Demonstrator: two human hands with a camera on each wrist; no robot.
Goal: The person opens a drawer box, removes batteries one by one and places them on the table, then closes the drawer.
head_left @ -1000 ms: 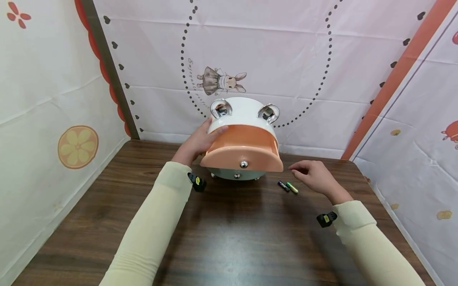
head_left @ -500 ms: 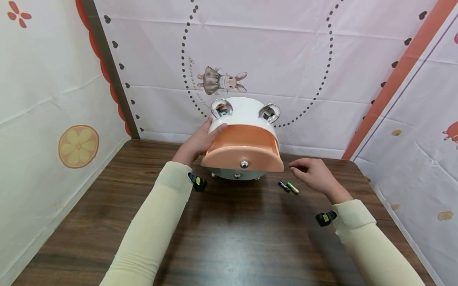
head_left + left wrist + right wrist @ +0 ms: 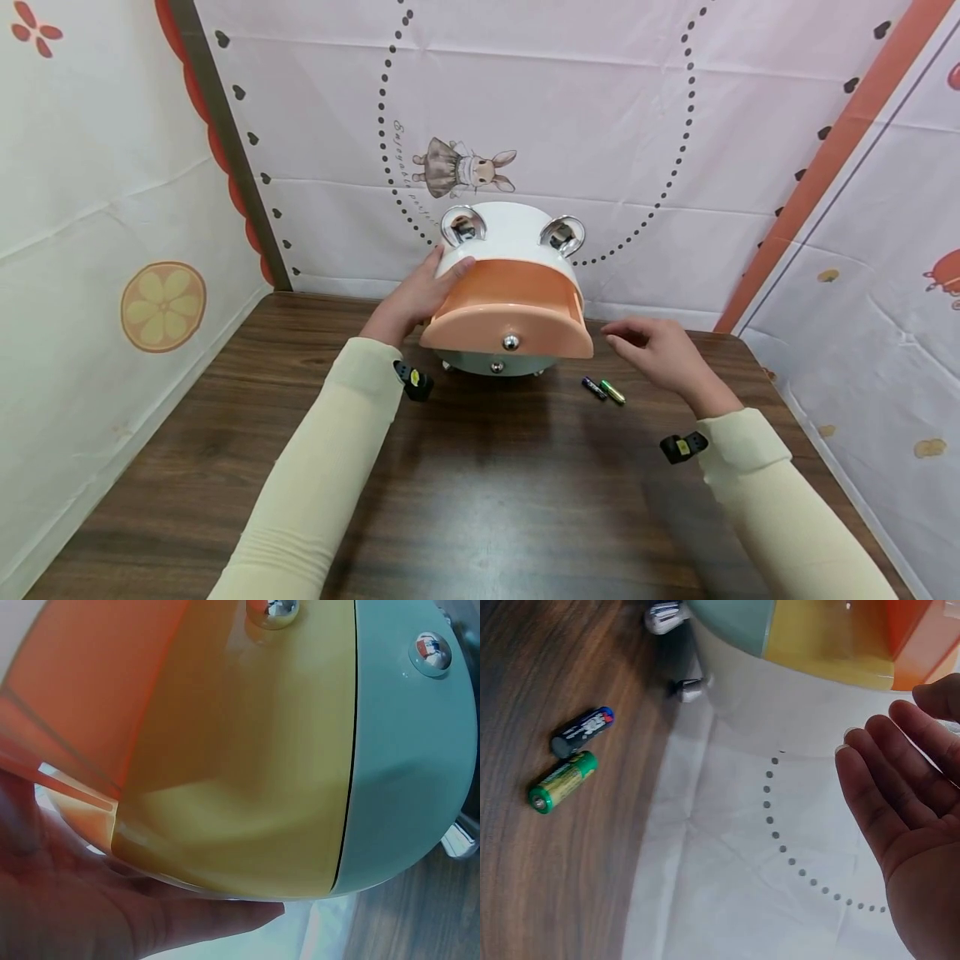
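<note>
A rounded drawer box (image 3: 512, 233) with a white shell and silver eye-like rings stands at the table's back. Its top orange drawer (image 3: 465, 330) is pulled out. My left hand (image 3: 414, 298) holds the box's left side, thumb on the front rim; in the left wrist view, the hand (image 3: 112, 919) lies along the shell beside the yellow drawer (image 3: 262, 735). My right hand (image 3: 667, 358), fingers loosely bent, hovers right of the box, near a dark battery (image 3: 594, 388) and a green battery (image 3: 612, 392). The right wrist view shows that hand (image 3: 922, 810) empty.
The brown wooden table (image 3: 480, 500) reaches toward me. A printed cloth (image 3: 322, 233) hangs behind the box, with more cloth at both sides. In the left wrist view, the teal lower drawer (image 3: 420, 742) is closed. The two batteries lie side by side.
My right hand has risen slightly in the head view, away from the batteries. The left hand, box, drawer and batteries show no clear movement.
</note>
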